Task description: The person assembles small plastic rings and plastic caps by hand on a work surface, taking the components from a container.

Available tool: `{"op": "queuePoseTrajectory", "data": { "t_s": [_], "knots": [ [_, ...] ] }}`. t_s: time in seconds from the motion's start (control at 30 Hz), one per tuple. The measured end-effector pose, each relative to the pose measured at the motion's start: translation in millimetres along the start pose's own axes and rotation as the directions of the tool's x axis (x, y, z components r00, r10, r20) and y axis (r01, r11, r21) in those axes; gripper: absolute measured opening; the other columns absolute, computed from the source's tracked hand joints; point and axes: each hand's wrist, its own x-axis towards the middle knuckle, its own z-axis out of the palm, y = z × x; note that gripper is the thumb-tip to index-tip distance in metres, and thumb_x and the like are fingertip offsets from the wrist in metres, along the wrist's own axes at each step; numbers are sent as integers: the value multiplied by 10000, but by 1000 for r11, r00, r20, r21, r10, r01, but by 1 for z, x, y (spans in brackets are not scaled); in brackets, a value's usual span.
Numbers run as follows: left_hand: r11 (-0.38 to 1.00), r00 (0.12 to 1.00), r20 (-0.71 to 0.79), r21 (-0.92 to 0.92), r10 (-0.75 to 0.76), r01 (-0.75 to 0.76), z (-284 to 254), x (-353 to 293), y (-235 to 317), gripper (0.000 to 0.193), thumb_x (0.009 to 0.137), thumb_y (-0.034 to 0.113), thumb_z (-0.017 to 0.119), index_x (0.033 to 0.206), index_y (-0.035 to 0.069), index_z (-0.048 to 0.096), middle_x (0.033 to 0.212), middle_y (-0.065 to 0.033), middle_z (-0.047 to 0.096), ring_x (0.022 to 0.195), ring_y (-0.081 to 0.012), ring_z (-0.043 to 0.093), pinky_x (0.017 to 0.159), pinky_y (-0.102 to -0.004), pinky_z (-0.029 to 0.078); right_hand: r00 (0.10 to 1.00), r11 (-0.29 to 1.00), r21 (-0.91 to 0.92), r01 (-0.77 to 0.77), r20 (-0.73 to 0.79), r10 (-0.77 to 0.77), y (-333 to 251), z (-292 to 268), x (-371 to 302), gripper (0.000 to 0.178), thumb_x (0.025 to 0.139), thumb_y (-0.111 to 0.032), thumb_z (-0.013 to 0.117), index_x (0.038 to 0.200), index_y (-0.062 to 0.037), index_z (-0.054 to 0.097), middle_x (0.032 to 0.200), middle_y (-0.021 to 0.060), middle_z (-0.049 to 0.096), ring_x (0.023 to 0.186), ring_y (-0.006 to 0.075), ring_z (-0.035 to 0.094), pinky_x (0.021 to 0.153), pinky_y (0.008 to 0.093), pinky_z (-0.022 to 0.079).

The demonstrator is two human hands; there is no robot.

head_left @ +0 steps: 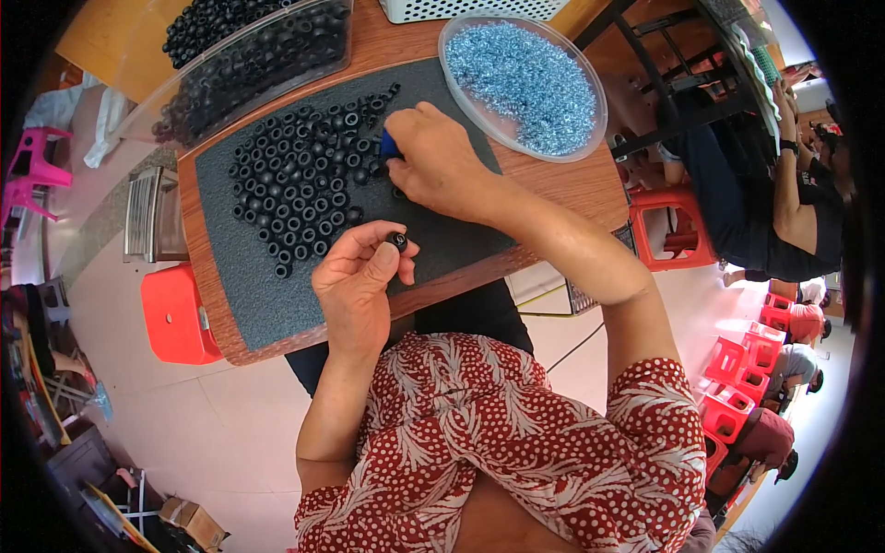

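Observation:
Close to the table's near edge, my left hand (355,288) pinches a small black round cap (397,240) between thumb and fingers. It has an opening in its upturned end. My right hand (439,168) is farther off, over the right side of the dark mat (263,318), with its fingers closed round a blue object (389,146). Only a bit of that object shows, so its kind is hidden. Left of the right hand, many loose black hollow caps (297,175) lie spread on the mat, some with their openings up.
A clear bin (267,69) of black caps stands at the far left. An oval plastic tray (597,115) of pale blue shiny little pieces lies far right, beside a white perforated basket (475,9). Red stools (175,315) flank the wooden table (576,189). Other people sit at right.

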Motion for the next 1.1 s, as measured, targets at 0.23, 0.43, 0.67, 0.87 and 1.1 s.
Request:
{"op": "queuePoseTrajectory", "data": {
  "t_s": [0.23,0.43,0.67,0.87,1.1],
  "knots": [
    [1000,1000,-1,-9,-21,21,0,1,1,183,853,55,607,1001,-52,594,855,-138,637,655,-147,558,603,-250,456,995,960,263,-100,9,101,-7,-36,-16,176,714,-36,655,829,-12,524,745,93,527,663,233,542,578,333,427],
    [999,999,38,9,-38,38,0,3,5,234,880,128,578,1040,-41,562,855,-136,624,669,-153,579,577,-270,451,989,841,526,-130,133,70,-26,-59,-39,117,754,-69,627,834,-5,572,735,126,550,745,279,530,647,357,429],
    [999,998,47,7,-49,49,8,1,6,247,880,120,578,1062,-43,547,858,-150,636,657,-162,596,574,-278,461,950,629,712,-311,255,181,-32,-56,-47,108,798,-75,621,810,10,557,698,95,549,655,159,546,585,302,434],
    [998,999,0,48,-40,39,11,-2,5,244,872,100,587,1062,-48,544,840,-154,635,651,-165,589,569,-274,462,933,545,758,-359,275,231,-37,-53,-49,112,809,-77,616,803,15,553,669,85,558,635,109,538,565,278,437],
    [999,1000,9,46,-29,28,13,-2,6,209,856,75,607,1020,-49,569,838,-124,639,649,-127,577,566,-225,474,984,766,620,-171,149,98,-32,-56,-49,99,754,-29,635,812,-7,558,730,87,555,723,215,555,628,329,441]
  ]
}}
